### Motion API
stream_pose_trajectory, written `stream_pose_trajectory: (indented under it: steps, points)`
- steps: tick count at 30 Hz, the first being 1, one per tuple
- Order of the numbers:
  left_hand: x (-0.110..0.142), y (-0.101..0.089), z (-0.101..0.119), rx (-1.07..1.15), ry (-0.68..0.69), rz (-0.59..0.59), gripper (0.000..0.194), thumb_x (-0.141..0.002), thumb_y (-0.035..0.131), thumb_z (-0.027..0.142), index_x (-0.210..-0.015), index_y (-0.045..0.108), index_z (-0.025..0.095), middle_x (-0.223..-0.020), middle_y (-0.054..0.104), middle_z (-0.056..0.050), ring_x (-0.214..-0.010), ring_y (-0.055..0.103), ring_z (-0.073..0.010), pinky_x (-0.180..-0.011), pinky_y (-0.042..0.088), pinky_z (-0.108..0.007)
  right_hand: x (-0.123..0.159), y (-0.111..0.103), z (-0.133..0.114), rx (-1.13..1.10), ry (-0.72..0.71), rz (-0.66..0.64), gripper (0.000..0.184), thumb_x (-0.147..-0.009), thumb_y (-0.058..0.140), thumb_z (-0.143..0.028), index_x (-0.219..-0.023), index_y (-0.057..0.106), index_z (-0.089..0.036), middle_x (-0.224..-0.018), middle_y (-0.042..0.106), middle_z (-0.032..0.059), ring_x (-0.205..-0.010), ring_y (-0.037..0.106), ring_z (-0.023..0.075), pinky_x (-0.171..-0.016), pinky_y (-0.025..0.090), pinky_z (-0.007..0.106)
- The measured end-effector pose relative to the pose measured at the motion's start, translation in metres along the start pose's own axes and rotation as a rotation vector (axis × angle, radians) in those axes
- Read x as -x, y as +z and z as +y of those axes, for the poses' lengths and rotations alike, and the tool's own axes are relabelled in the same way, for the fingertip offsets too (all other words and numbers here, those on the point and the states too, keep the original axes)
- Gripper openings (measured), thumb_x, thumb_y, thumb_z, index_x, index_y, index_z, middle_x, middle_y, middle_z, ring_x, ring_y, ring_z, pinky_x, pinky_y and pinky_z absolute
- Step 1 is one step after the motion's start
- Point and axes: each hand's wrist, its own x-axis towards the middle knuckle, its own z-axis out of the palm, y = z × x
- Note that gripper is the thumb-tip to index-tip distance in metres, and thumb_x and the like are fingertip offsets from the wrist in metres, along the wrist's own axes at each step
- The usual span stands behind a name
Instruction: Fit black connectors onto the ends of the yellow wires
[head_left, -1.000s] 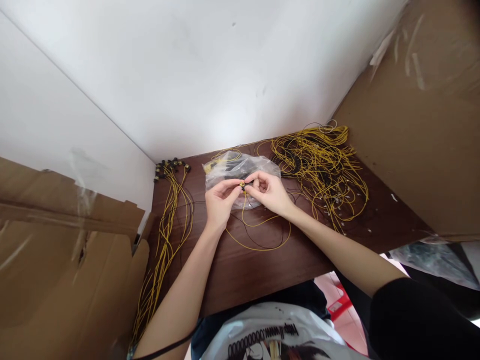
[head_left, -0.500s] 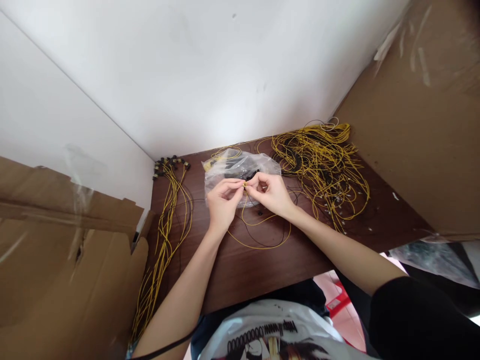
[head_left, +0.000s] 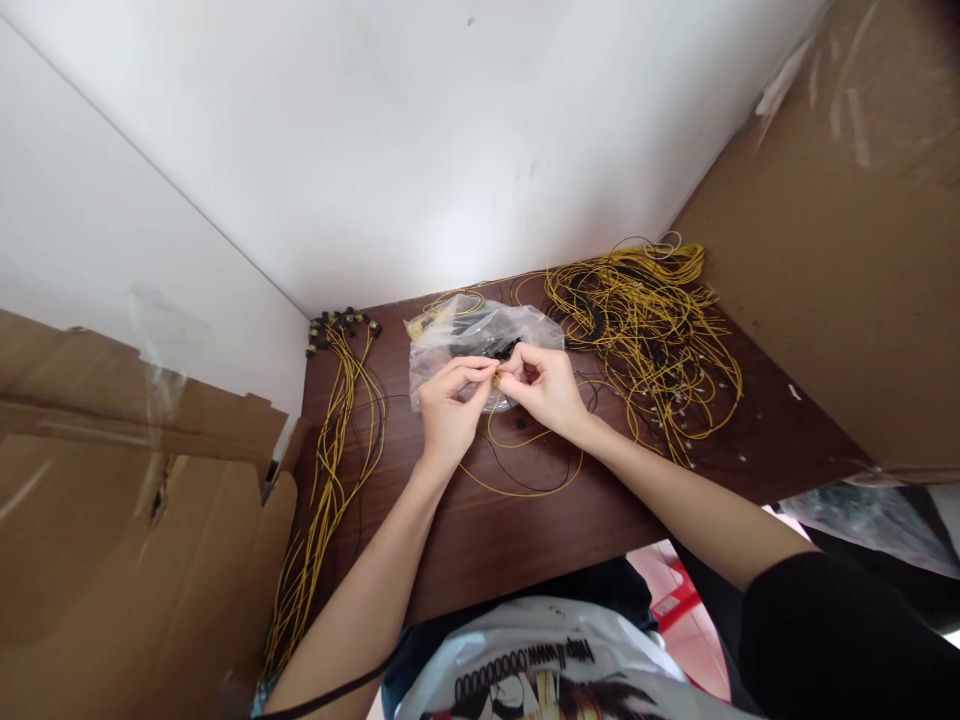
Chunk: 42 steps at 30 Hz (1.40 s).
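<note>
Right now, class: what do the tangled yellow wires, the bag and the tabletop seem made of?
Yellow wires: probably plastic-coated, judging by their even, bright colour. Bag: thin, glossy plastic film, see-through and crinkled. Tabletop: perhaps wood or laminate; faint grain, slight sheen.

Soft, diffuse light brightens the wall; the right-hand cardboard is dimmer. The pinched piece looks blurred; wide-angle distortion stretches the edges.

Brown cardboard stands beside the white wall, with pink floor below.
</note>
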Motion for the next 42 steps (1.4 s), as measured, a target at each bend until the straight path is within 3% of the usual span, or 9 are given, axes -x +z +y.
stream_pose_trajectory:
  steps: [10, 14, 18, 21, 25, 32, 35, 38, 42]
  points:
    - [-0.005, -0.001, 0.004, 0.154, -0.156, 0.031, 0.008, -0.072, 0.067, 0.017, -0.079, 0.069, 0.016, -0.089, 0.07, -0.006, -0.086, 0.065, -0.0164, -0.08, 0.054, -0.031, -0.01, -0.019, -0.011, 0.155, -0.1, -0.148, 0.009, -0.077, 0.052, -0.02, -0.076, 0.06, -0.016, -0.058, 0.052, -0.0028, -0.051, 0.043, 0.0087, -0.05, 0.034, 0.022]
    - [-0.006, -0.003, 0.003, 0.182, -0.246, 0.082, 0.014, -0.07, 0.067, 0.017, -0.084, 0.067, 0.016, -0.089, 0.07, -0.006, -0.081, 0.065, -0.0152, -0.072, 0.055, -0.028, -0.015, -0.031, -0.012, 0.242, -0.151, -0.431, 0.01, -0.077, 0.054, -0.018, -0.081, 0.063, -0.017, -0.061, 0.058, -0.0021, -0.053, 0.048, 0.0097, -0.054, 0.036, 0.023]
    - [-0.008, -0.002, 0.002, 0.241, -0.296, 0.119, 0.02, -0.069, 0.066, 0.015, -0.089, 0.065, 0.016, -0.086, 0.068, -0.004, -0.078, 0.064, -0.0137, -0.066, 0.054, -0.024, -0.019, -0.04, -0.011, 0.304, -0.313, -0.712, 0.007, -0.075, 0.062, -0.018, -0.078, 0.068, -0.019, -0.071, 0.063, 0.0011, -0.07, 0.052, 0.0144, -0.073, 0.04, 0.029]
    - [-0.008, -0.001, 0.002, 0.25, -0.325, 0.123, 0.019, -0.069, 0.064, 0.015, -0.088, 0.064, 0.017, -0.085, 0.066, -0.003, -0.074, 0.063, -0.0129, -0.062, 0.053, -0.023, -0.02, -0.045, -0.013, 0.333, -0.356, -0.8, 0.008, -0.076, 0.063, -0.019, -0.076, 0.071, -0.021, -0.074, 0.061, 0.0023, -0.076, 0.049, 0.0161, -0.078, 0.038, 0.032]
    - [-0.009, -0.002, 0.001, 0.262, -0.347, 0.133, 0.017, -0.07, 0.061, 0.015, -0.086, 0.066, 0.019, -0.082, 0.064, -0.002, -0.065, 0.059, -0.0104, -0.054, 0.049, -0.02, -0.019, -0.048, -0.015, 0.44, -0.271, -0.86, 0.011, -0.073, 0.069, -0.02, -0.083, 0.073, -0.023, -0.081, 0.059, 0.0039, -0.085, 0.048, 0.0188, -0.083, 0.034, 0.035]
    - [-0.01, -0.004, -0.001, 0.246, -0.373, 0.177, 0.017, -0.07, 0.059, 0.015, -0.084, 0.067, 0.02, -0.08, 0.064, -0.001, -0.054, 0.052, -0.0067, -0.045, 0.041, -0.016, -0.018, -0.047, -0.01, 0.486, -0.239, -0.818, 0.009, -0.072, 0.072, -0.026, -0.081, 0.073, -0.024, -0.084, 0.059, 0.0041, -0.092, 0.047, 0.0215, -0.088, 0.03, 0.04]
    - [-0.01, -0.005, 0.003, 0.203, -0.344, 0.119, 0.019, -0.07, 0.056, 0.014, -0.084, 0.067, 0.019, -0.076, 0.063, -0.001, -0.049, 0.05, -0.0054, -0.042, 0.038, -0.016, -0.02, -0.049, -0.011, 0.379, -0.219, -0.744, 0.009, -0.074, 0.071, -0.028, -0.08, 0.072, -0.022, -0.087, 0.059, 0.0044, -0.091, 0.051, 0.02, -0.087, 0.034, 0.037]
    - [-0.01, -0.007, 0.009, 0.163, -0.315, -0.033, 0.023, -0.071, 0.052, 0.012, -0.087, 0.067, 0.019, -0.073, 0.062, 0.001, -0.046, 0.052, -0.0054, -0.042, 0.04, -0.017, -0.022, -0.05, -0.013, 0.203, -0.182, -0.576, 0.011, -0.077, 0.066, -0.028, -0.083, 0.07, -0.019, -0.087, 0.061, 0.0043, -0.084, 0.056, 0.017, -0.08, 0.041, 0.033]
    - [-0.01, -0.008, 0.014, 0.191, -0.332, -0.165, 0.018, -0.072, 0.056, 0.016, -0.086, 0.067, 0.018, -0.071, 0.064, 0.0, -0.06, 0.062, -0.0119, -0.06, 0.054, -0.025, -0.025, -0.048, -0.009, 0.069, -0.106, -0.308, 0.011, -0.076, 0.066, -0.028, -0.083, 0.068, -0.019, -0.087, 0.065, 0.0039, -0.083, 0.059, 0.0168, -0.079, 0.045, 0.033]
